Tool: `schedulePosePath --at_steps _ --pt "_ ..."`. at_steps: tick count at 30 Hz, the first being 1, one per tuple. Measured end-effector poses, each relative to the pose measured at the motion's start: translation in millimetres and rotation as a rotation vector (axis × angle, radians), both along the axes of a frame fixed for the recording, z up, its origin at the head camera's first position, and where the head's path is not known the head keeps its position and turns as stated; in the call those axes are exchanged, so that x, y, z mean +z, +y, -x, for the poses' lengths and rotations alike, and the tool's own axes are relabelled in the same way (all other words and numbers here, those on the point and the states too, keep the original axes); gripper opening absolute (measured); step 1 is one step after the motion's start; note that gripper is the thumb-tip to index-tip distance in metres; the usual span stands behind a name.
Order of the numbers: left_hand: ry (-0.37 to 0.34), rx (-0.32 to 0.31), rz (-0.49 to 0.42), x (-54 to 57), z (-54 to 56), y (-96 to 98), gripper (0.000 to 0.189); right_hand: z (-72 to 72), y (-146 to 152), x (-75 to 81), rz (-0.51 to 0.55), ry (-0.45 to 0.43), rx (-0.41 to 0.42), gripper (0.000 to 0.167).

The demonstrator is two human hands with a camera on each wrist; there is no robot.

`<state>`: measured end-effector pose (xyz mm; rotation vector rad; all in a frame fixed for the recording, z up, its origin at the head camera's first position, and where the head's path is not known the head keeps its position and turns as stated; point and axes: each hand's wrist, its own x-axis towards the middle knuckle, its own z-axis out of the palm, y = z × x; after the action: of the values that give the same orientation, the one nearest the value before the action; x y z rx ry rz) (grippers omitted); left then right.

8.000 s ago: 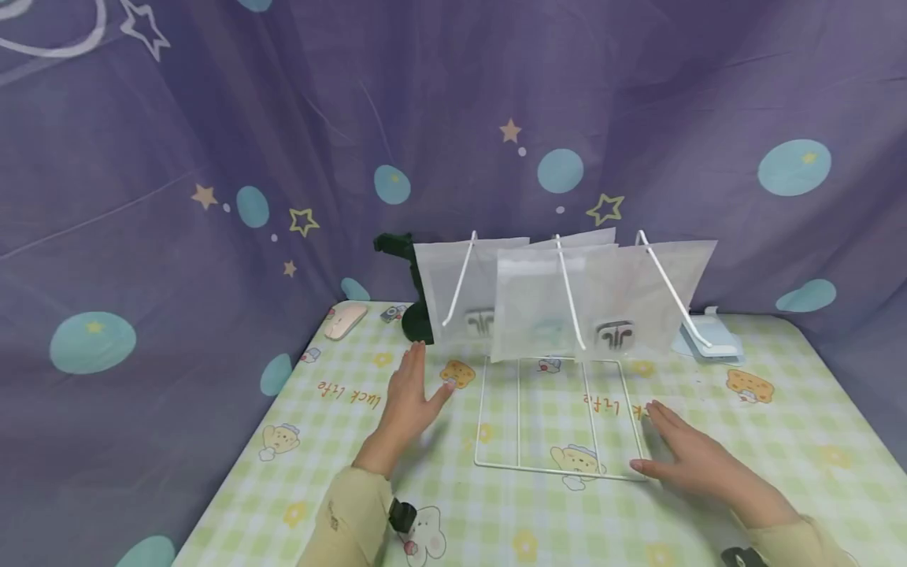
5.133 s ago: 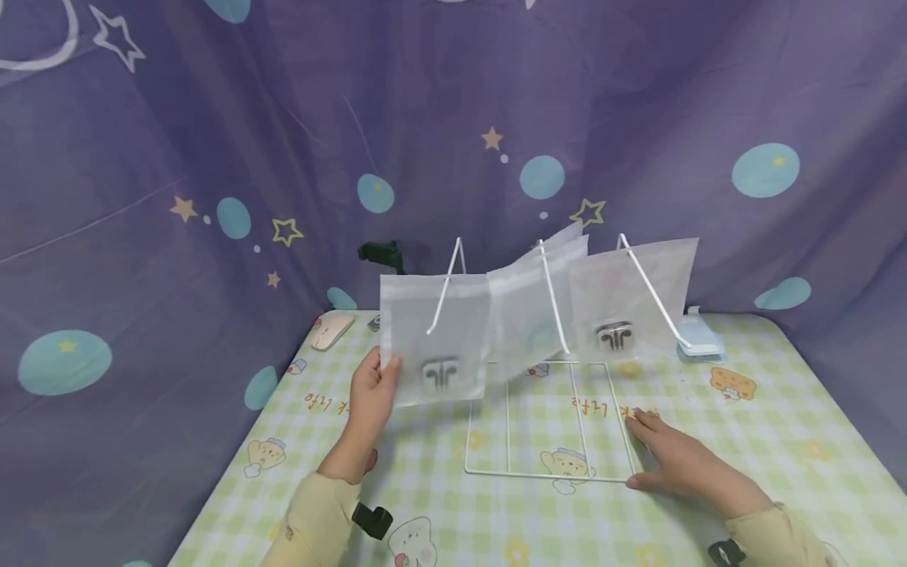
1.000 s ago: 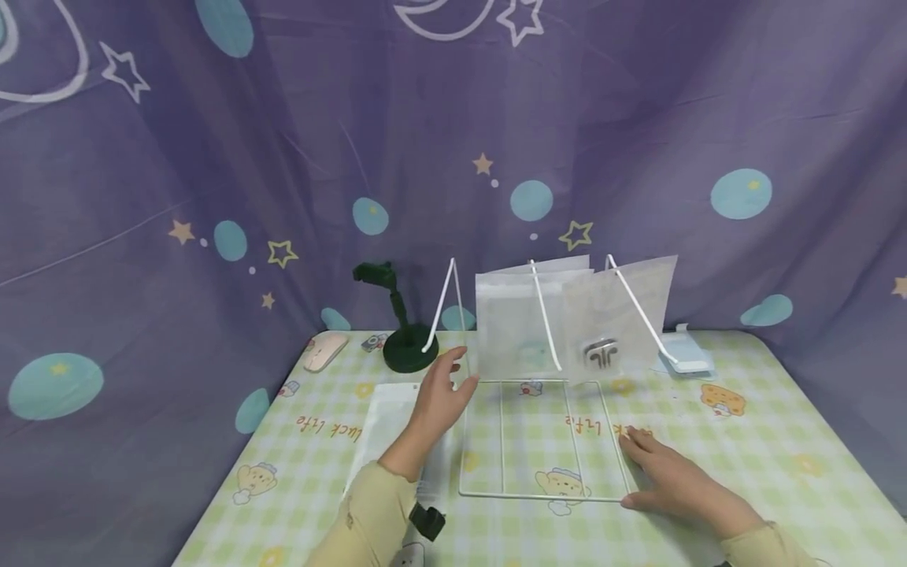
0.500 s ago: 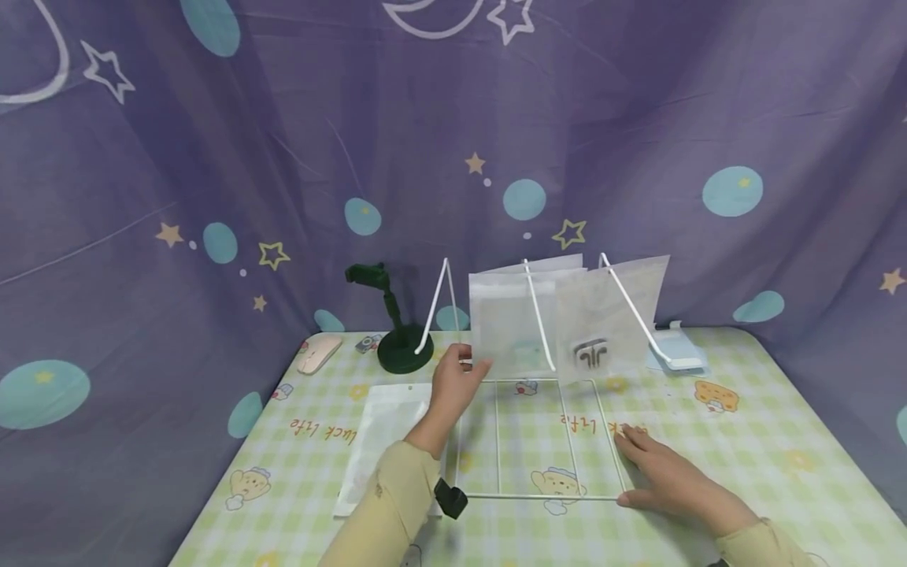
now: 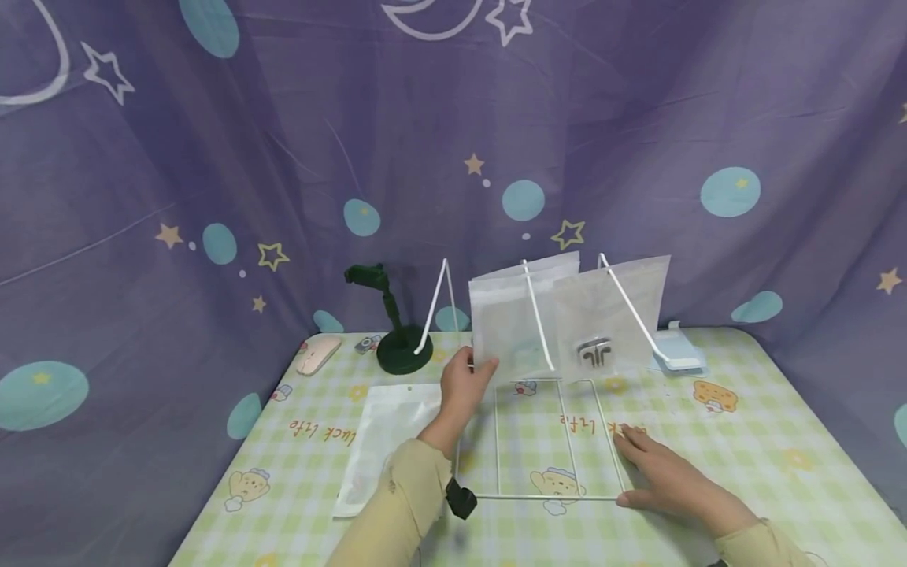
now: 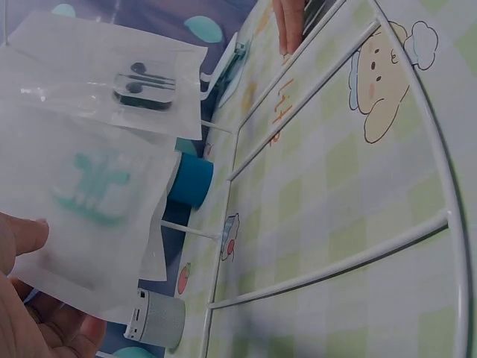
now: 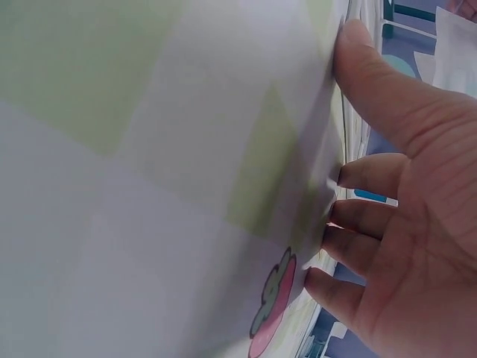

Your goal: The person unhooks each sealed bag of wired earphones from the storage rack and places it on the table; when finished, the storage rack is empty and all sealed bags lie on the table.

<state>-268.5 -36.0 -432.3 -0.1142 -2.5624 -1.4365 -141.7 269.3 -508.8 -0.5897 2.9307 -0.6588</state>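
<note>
A white wire rack (image 5: 546, 498) stands on the checked cloth with three slanting hooks. On its middle hook hangs a translucent pouch (image 5: 499, 331) with a teal thing inside, and another shows behind it. My left hand (image 5: 464, 390) pinches the front pouch by its lower left edge, thumb in front and fingers behind in the left wrist view. The right hook bears a pouch with wired earphones (image 6: 145, 88). Nothing hangs on the left hook (image 5: 432, 307). My right hand (image 5: 662, 476) rests at the right side of the rack's base, fingertips down on the cloth.
Left of the rack, a white pouch (image 5: 390, 441) lies flat, partly under my left arm. A dark green stand (image 5: 400, 346) and a pale pink mouse (image 5: 319, 354) are at the back left. Light blue things (image 5: 676, 350) lie at the back right.
The left pouch came off its hook in my left hand and now lies on the cloth. That hand then moved right to the middle pouch, which has shifted slightly. My right hand stays put.
</note>
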Motion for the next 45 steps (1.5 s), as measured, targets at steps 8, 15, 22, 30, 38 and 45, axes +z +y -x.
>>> schedulePosePath --at_steps 8,15,22,30,38,45 --pt "0.009 -0.014 0.006 -0.9 0.3 3.3 0.029 0.8 -0.3 -1.2 0.010 0.008 0.017 0.096" --pt "0.037 -0.015 -0.024 -2.0 -2.2 0.5 0.025 1.4 -1.2 -0.9 0.015 0.009 0.013 0.096" --pt "0.108 -0.044 -0.082 0.1 -10.5 -4.9 0.024 1.8 -0.7 -0.6 0.012 0.014 0.012 0.097" --pt "0.140 -0.116 -0.203 2.5 -23.2 -12.7 0.037 1.9 0.0 0.5 0.010 0.028 0.018 0.096" --pt "0.183 -0.122 -0.311 8.2 -37.3 -16.6 0.040 0.4 -0.3 0.4 0.010 0.002 0.008 0.097" --pt "0.152 -0.115 -0.358 17.9 -49.2 -20.4 0.024 -0.2 1.1 -2.4 0.007 0.014 0.002 0.097"
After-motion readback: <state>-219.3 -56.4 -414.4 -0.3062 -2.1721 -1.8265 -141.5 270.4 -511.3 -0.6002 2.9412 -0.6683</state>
